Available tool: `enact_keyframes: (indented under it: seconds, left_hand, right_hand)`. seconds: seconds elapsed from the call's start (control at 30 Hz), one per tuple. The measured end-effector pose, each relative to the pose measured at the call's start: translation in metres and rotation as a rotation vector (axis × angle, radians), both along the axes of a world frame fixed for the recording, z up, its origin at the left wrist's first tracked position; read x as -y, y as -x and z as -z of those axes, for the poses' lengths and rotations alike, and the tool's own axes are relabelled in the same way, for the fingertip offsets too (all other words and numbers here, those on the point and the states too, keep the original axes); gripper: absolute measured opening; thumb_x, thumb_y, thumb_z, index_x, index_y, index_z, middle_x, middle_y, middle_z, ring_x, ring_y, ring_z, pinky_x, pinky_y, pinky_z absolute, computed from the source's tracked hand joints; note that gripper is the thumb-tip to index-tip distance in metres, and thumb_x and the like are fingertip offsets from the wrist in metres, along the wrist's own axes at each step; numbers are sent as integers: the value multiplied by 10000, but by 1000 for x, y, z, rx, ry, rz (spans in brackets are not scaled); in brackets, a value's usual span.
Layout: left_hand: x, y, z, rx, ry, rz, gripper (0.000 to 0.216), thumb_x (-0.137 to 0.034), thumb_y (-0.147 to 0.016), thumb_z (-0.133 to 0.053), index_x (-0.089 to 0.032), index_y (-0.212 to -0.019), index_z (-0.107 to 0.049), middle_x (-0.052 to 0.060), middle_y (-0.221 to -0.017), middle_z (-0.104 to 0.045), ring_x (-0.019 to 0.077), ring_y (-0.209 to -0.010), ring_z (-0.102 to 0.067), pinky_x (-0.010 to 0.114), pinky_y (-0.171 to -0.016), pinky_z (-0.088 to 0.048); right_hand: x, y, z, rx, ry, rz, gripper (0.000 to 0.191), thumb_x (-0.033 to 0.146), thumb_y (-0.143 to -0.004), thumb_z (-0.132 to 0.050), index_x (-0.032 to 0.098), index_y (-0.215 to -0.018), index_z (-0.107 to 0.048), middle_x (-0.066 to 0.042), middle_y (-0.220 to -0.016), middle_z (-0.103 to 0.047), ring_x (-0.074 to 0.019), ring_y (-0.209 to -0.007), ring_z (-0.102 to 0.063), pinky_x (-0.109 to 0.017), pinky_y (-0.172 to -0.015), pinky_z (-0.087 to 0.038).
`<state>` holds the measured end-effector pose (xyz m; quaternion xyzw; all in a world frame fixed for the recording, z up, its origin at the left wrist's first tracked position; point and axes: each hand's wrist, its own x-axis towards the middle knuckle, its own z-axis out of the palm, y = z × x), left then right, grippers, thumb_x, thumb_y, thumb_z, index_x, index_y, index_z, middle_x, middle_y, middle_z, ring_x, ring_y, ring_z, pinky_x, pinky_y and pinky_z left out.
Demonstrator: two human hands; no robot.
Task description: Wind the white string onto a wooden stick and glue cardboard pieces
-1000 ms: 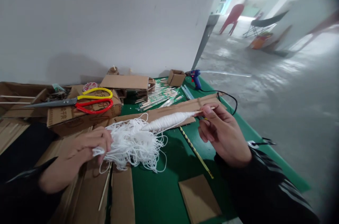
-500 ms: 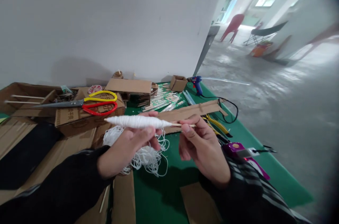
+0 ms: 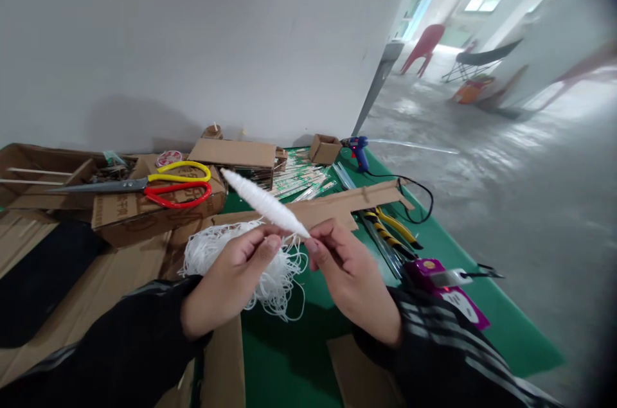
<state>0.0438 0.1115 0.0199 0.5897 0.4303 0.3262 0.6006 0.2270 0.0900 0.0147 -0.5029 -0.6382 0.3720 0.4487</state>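
Note:
A wooden stick wrapped in a thick, tapering layer of white string, a wound spindle (image 3: 263,201), slants up and to the left above the table. My right hand (image 3: 349,273) pinches its lower right end between thumb and fingers. Beside that end, my left hand (image 3: 241,273) is closed, thumb against forefinger, on what looks like a strand of white string; the fingertips partly hide it. Under and behind my left hand lies a loose tangle of white string (image 3: 207,250) on the green table (image 3: 289,356).
Scissors (image 3: 180,186) with yellow and red handles lie on a cardboard box (image 3: 144,212) at left. At the back are thin sticks (image 3: 301,173) and a blue glue gun (image 3: 358,154). Yellow-black pliers (image 3: 400,228) and a purple device (image 3: 429,270) lie at right.
The wound spindle has swung from nearly level to slanting, its far tip now up and away. My left hand has come off its middle, and my right hand has shifted slightly left.

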Motion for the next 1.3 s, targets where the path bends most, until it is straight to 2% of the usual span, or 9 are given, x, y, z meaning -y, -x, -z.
enact_keyframes:
  seconds: [0.1,0.2,0.3,0.43,0.6,0.73,0.87,1.13,1.3]
  left_hand:
    - [6,-1,-1,-118,-94,62,333,-422,-955,-420,-202,-1026,-661,-21,-672,-526,130,-619,-475,232,-567,-373]
    - [12,-3,-2,-130,-145,121,325,-392,-966,-401,-207,-969,-668,8,-851,-631,157,-777,-550,258,-708,-414]
    - [13,-3,0,-116,-131,135,320,-403,-966,-400,-210,-952,-655,13,-874,-649,163,-785,-562,267,-723,-427]
    - [12,-3,6,-8,-39,44,295,-421,-946,-451,-207,-1071,-609,32,-948,-666,184,-900,-597,293,-819,-462]
    - [10,-4,11,121,-19,16,342,-375,-932,-505,-198,-1223,-534,52,-1038,-681,177,-953,-619,309,-899,-465]
    - [10,-5,13,94,-28,-12,296,-374,-930,-514,-174,-1134,-591,54,-985,-691,176,-915,-622,292,-861,-477]
    - [9,-5,16,93,-27,-47,288,-374,-926,-522,-168,-1117,-590,56,-1020,-685,179,-951,-609,279,-864,-471]
    - [9,-2,16,66,33,-1,340,-427,-922,-510,-187,-1157,-556,37,-925,-672,156,-817,-600,272,-770,-485]
    - [8,-1,16,35,-3,7,306,-424,-925,-502,-193,-1117,-563,40,-945,-658,168,-879,-600,280,-796,-477]
  right_hand:
    - [-2,1,11,23,-83,94,75,278,-925,-527,217,-901,-491,11,-701,-565,-130,-617,-556,-243,-560,-428]
    - [-2,1,15,9,-101,105,64,256,-915,-542,226,-906,-487,11,-718,-584,-138,-631,-579,-245,-579,-445]
    - [-3,1,13,26,-97,93,54,270,-929,-524,223,-905,-514,9,-698,-595,-140,-615,-567,-248,-581,-433]
    - [-2,3,11,86,-85,16,228,324,-960,-465,201,-807,-580,-7,-686,-576,-134,-619,-515,-250,-582,-391]
    - [1,7,19,-51,115,-86,363,425,-981,-389,196,-735,-527,50,-534,-384,-92,-461,-343,-231,-462,-291]
    - [1,9,24,-152,213,-167,400,454,-981,-371,184,-725,-517,59,-538,-350,-80,-451,-309,-220,-446,-271]
    - [1,7,22,-225,144,-167,221,399,-945,-490,187,-885,-506,24,-728,-471,-91,-593,-414,-209,-534,-353]
    - [0,1,24,17,-5,-168,209,287,-972,-433,179,-816,-520,19,-689,-490,-106,-619,-423,-229,-589,-357]
    - [1,3,29,-35,69,-202,228,327,-989,-393,186,-860,-517,11,-728,-498,-108,-631,-429,-231,-590,-362]
